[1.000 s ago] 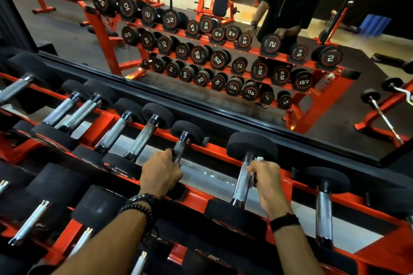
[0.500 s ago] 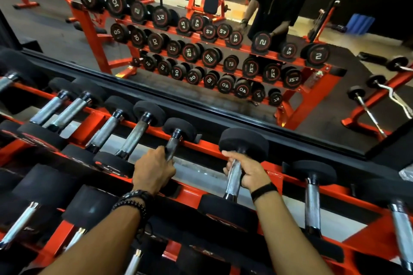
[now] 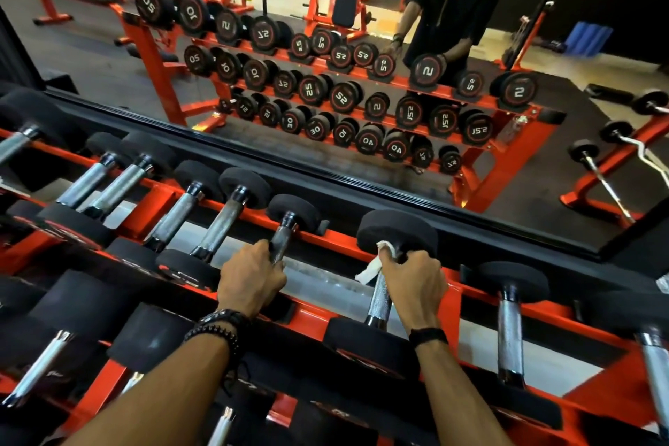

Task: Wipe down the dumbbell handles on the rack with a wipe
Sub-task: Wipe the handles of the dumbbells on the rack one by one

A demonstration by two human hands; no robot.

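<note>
- Right hand (image 3: 412, 286) is wrapped round the top of a handle (image 3: 380, 300), up against the far head; wipe (image 3: 373, 266) is pinched between my fingers and the steel, with a white tail sticking out left.
- Left hand (image 3: 249, 282) is curled round the near part of the next handle (image 3: 280, 246) to the left. I hold no wipe there; my guess is I'm just bracing.
- Both dumbbells sit in the rack (image 3: 543, 311), top row, right in front of me.
- Key relation: the handle's long axis runs from the far head, by the mirror (image 3: 362, 177), down toward me, tilted slightly left. Bare steel lies below my right fist, toward the near head.
- Likely next stroke is a pull along that axis, toward my body. Right hand owns it, since it holds the wipe.
- Unwiped-looking handles continue right, closest to the right hand; cleanliness can't be judged.
</note>
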